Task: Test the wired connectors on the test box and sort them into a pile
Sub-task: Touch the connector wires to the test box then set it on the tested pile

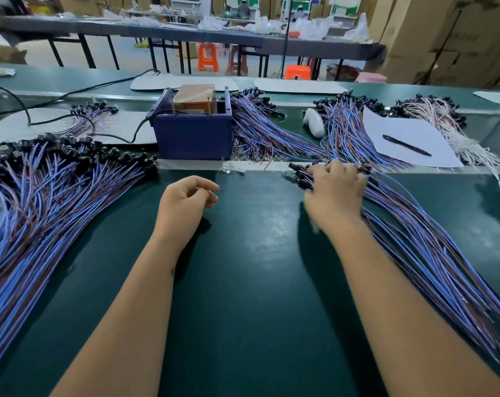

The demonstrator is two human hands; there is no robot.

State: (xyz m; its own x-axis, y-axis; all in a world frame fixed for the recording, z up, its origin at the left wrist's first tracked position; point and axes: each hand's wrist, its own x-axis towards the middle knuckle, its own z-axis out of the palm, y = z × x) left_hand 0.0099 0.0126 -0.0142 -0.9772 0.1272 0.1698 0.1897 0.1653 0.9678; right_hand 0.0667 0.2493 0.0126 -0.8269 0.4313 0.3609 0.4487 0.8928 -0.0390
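- Green matting covers the worktop [251, 282], with a long grey table, orange stools and cardboard cartons blurred in the workshop behind.
- Head view: the left hand [185, 204] hovers just above the bare mat near the middle, fingers loosely curled toward the thumb, holding nothing that can be seen.
- The right hand [336, 190] lies palm down on the black connector ends of the right bundle of wired connectors [432, 259], fingers bent over them; whether it pinches a single connector cannot be told.
- That bundle's blue and brown wires fan back toward the near right edge, passing under the right forearm.
- A larger left pile of wired connectors [42, 202] spreads across the left side, black connectors at its far end, well apart from the left hand.
- The blue test box [193, 133] stands beyond the hands at centre, an orange-brown unit [195, 98] sitting in its open top and a black cable [122, 136] running off to its left.
- More wire bundles lie to the right of the box, beside a white handheld device [313, 121].
- Farther right, a black pen [406, 145] rests on a white paper sheet [409, 133].
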